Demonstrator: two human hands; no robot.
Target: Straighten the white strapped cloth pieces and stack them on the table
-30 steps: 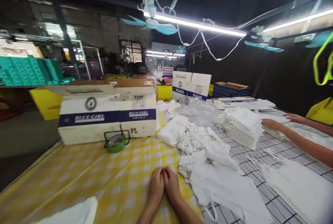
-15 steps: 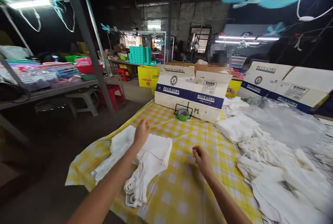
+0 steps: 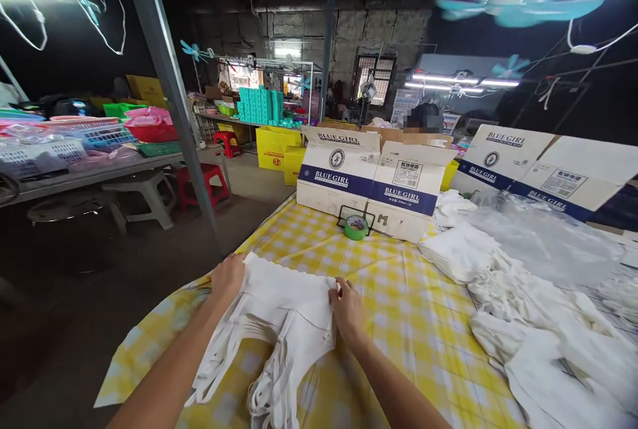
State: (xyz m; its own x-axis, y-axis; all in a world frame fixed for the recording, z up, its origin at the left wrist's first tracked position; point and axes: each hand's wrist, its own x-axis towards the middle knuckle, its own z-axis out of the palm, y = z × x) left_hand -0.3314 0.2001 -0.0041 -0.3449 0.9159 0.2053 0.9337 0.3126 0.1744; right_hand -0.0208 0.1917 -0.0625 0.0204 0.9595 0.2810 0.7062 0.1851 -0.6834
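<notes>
A stack of white cloth bags (image 3: 282, 309) with loose handles lies at the near left corner of the yellow checked tablecloth (image 3: 399, 296). My left hand (image 3: 228, 276) grips the stack's left edge with its fingers curled over the cloth. My right hand (image 3: 347, 309) pinches the stack's right edge. The handles hang toward me between my forearms.
A Blue Girl carton (image 3: 376, 180) stands behind a green tape roll (image 3: 355, 227). A second carton (image 3: 548, 173), clear plastic and heaps of white bags (image 3: 528, 296) fill the right side. Left of the table are a metal post (image 3: 169, 97), stools and a bench with baskets.
My view swung left from the table's middle. My hands parted, moved to the left stack and closed on its two edges; half a second ago they hovered above it.
</notes>
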